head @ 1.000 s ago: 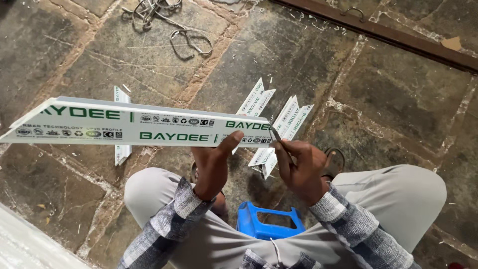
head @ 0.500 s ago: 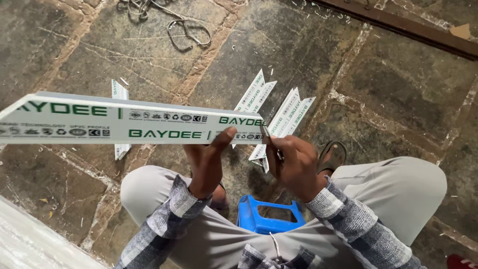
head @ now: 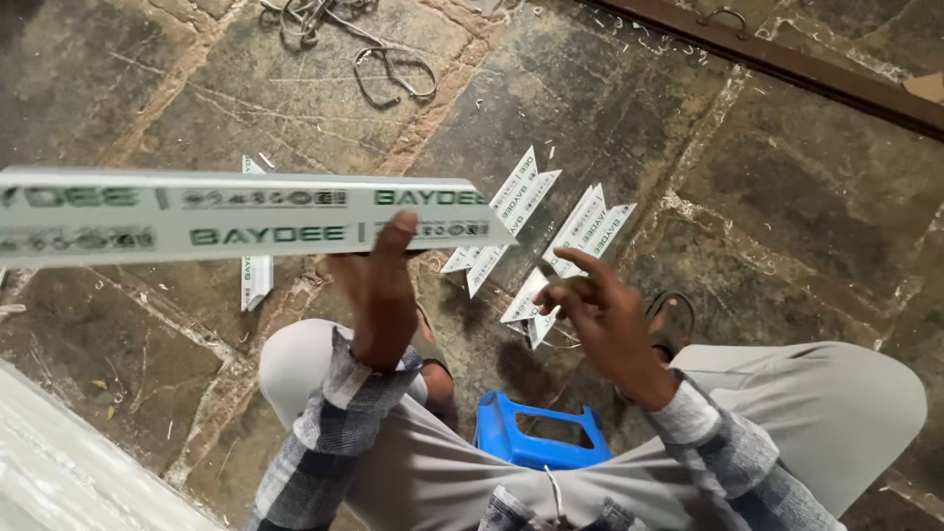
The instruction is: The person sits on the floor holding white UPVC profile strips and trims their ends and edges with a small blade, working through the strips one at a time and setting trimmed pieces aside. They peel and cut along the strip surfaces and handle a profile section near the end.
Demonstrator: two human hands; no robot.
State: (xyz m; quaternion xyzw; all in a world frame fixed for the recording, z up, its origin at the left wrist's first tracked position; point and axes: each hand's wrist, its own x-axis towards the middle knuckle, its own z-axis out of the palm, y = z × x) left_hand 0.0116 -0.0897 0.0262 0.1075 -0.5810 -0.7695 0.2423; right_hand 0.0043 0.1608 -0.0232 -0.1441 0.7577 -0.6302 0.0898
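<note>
The left hand (head: 382,290) grips the near end of a long white plastic strip (head: 236,218) with green lettering, thumb up over its face, holding it level so it runs away from the hand toward the left edge of view. Just to the right of the strip's cut end, the right hand (head: 600,315) hovers free, fingers loosely curled and holding nothing that shows. Beyond the strip's end, short white offcuts (head: 551,236) lie fanned on the stone floor (head: 806,187). Below the strip, between the knees, sits a blue stool (head: 536,438). Far above it, bent wire hooks (head: 393,74) lie on the floor.
</note>
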